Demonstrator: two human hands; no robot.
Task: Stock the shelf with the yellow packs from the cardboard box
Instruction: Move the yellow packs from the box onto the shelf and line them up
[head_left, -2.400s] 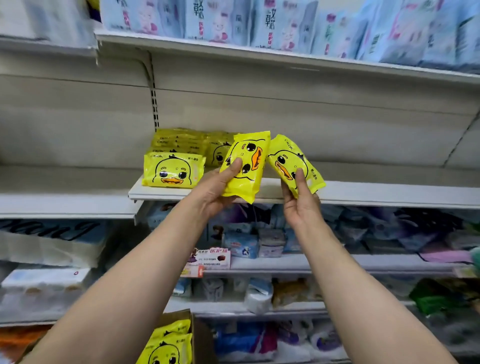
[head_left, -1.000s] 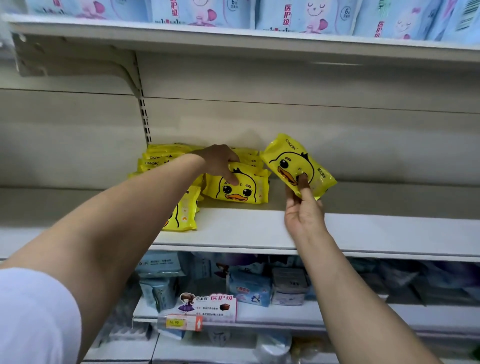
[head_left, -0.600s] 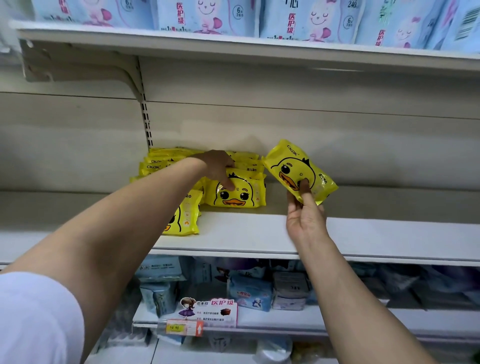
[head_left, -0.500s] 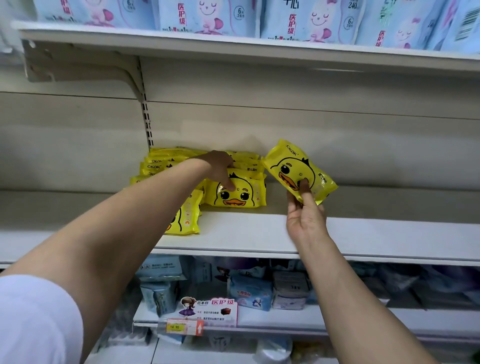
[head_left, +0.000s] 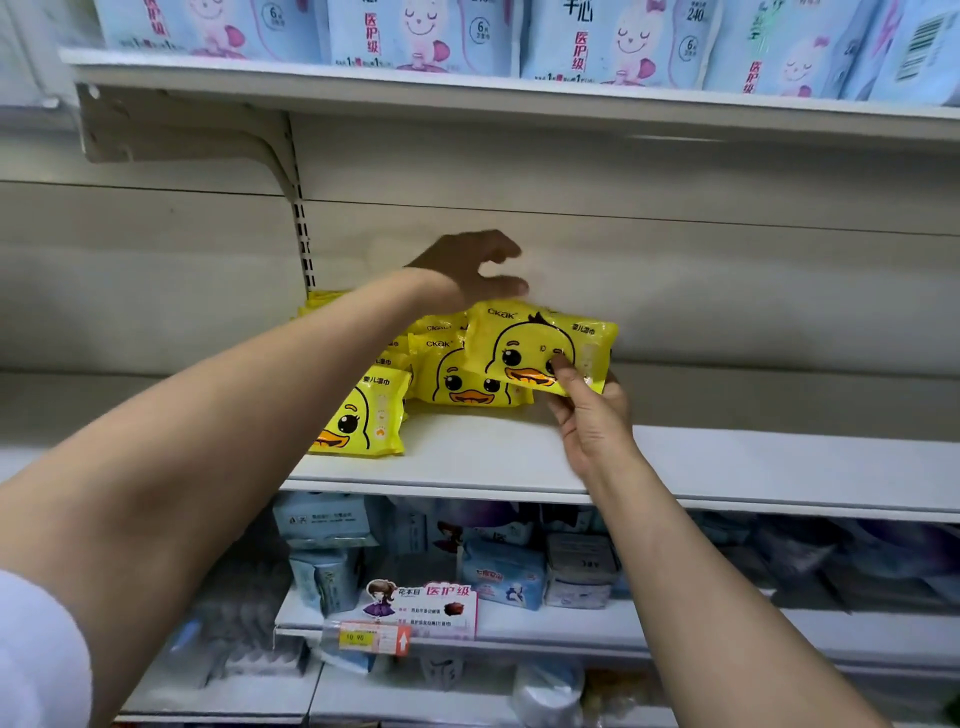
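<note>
Since half a second ago the left hand (head_left: 475, 270) has been lifted off the stacked yellow packs (head_left: 457, 376) and is held above them, empty, fingers loosely spread, while the yellow pack (head_left: 540, 345) pinched at its lower edge by the right hand (head_left: 592, 415) has been swung level over the stack on the shelf (head_left: 727, 467). Judged soft, light and slick-wrapped, it is best held by an edge. Blue packs (head_left: 415, 31) are shelved overhead, and only the leaning pack (head_left: 363, 415) at the front crowds the spot.

Head view, close, facing the shelf (head_left: 727, 467).
</note>
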